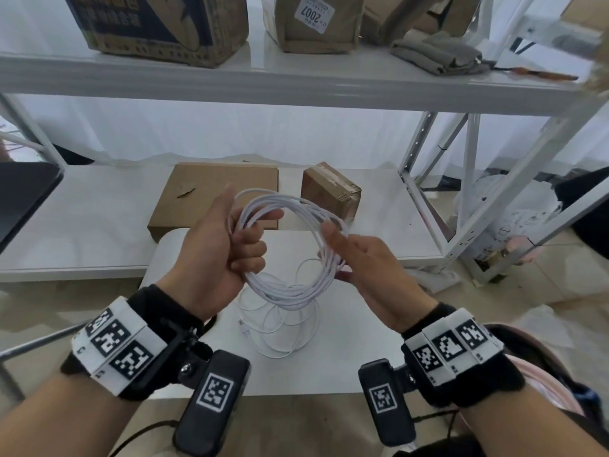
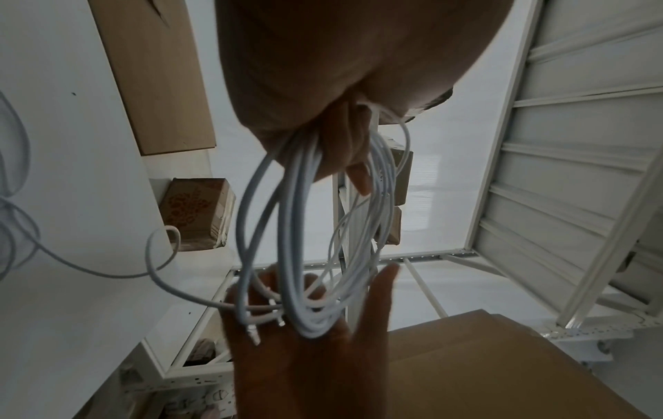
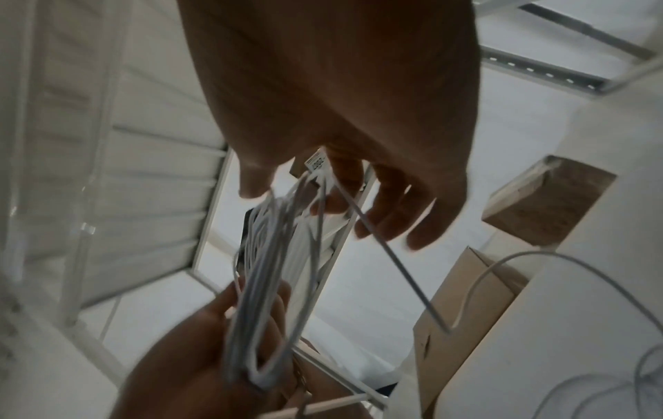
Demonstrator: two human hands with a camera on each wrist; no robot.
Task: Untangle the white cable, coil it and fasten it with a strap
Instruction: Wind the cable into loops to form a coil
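The white cable is mostly wound into a round coil held up between both hands above the white table. My left hand grips the coil's left side with curled fingers, index finger laid over the strands. My right hand has straight, spread fingers, and the coil's right side lies across its palm under the thumb. The rest of the cable lies in loose loops on the table below. In the left wrist view the coil hangs onto the right palm. I see no strap.
A flat cardboard box and a small taped box lie on the low shelf behind the coil. A white metal rack stands to the right. The upper shelf carries cardboard boxes and folded cloth. A dark panel sits at left.
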